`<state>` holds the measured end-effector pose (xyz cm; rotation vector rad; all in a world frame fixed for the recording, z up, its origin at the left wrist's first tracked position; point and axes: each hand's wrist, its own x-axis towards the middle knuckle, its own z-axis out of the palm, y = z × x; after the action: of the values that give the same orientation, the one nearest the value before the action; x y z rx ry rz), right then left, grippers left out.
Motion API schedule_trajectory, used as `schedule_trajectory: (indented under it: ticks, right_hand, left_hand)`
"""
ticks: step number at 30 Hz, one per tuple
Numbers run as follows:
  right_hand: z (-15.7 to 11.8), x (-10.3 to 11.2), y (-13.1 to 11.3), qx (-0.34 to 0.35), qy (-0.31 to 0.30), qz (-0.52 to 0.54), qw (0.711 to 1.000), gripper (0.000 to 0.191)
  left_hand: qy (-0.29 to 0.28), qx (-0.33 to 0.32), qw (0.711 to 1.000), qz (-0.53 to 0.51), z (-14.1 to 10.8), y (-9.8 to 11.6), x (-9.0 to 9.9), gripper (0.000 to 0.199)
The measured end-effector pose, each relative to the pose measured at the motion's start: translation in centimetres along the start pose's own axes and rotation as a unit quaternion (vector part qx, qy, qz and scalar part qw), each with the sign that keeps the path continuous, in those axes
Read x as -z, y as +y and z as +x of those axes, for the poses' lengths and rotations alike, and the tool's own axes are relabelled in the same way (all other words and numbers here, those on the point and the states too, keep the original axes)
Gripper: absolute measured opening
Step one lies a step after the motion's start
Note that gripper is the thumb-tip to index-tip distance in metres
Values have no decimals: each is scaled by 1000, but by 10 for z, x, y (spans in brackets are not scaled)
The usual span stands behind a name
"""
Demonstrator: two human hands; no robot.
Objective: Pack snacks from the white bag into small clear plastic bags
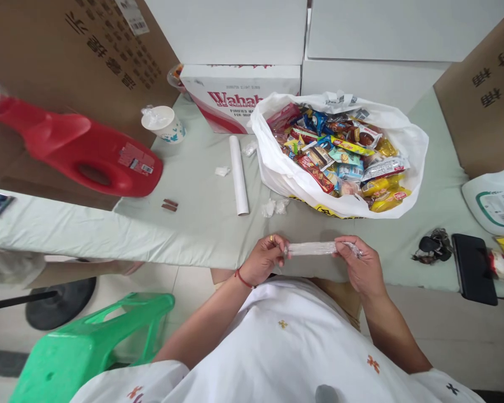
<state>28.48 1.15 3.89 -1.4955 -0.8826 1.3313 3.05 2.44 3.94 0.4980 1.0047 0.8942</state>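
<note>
Between my two hands stretches a narrow strip of clear plastic film (312, 248), folded or bunched lengthwise, over the table's front edge. My left hand (265, 258), with a ring and a red bracelet, pinches one end. The other end is gripped by my right hand (360, 263), and some crumpled film sticks out past its fingers. Just beyond them stands a white plastic bag (273, 173) full of packaged snacks (331, 154). Small crumpled pieces of clear plastic (275, 207) lie on the cloth near my left hand.
A white paper roll (238, 176), a paper cup (164, 124) and a red jug (88, 148) are on the left. A Wahaha carton (235, 101) stands behind. On the right lie a phone (474, 268) and a dark bundle (432, 246). A green stool (79, 341) stands below left.
</note>
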Motion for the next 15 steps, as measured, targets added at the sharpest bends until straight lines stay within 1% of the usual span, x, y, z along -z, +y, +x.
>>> schedule_trajectory:
  ticks: [2,4,6,8,10,12,14,15]
  right_hand:
    - [1,-4,0,-21,-9,27,999,38]
    - [1,-8,-1,-26,-15,30,999,39]
    - [0,-11,-3,-16,-21,11,1000,37]
    - [1,-9,-6,-2,-24,-13,1000,35]
    - [2,-4,-9,11,-3,-14,1000,34]
    - [5,4,-13,21,37,11,999,34]
    - [7,11,-14,18,63,34,997,34]
    - [7,15,-14,11,66,39,997,35]
  left_hand:
    - [-8,9,999,-40,-3,1,-1,27]
    - [-5,4,999,-41,-4,2,-5,34]
    - [8,-12,1000,24,-3,3,-10,44]
    - [34,-34,993,104,-1,4,-11,50]
    - [60,-51,988,133,1,7,-5,51]
    - [82,-62,988,116,1,9,5,50]
    - [83,-59,991,92,-2,11,17,49]
    - [73,-51,993,82,-5,12,22,47]
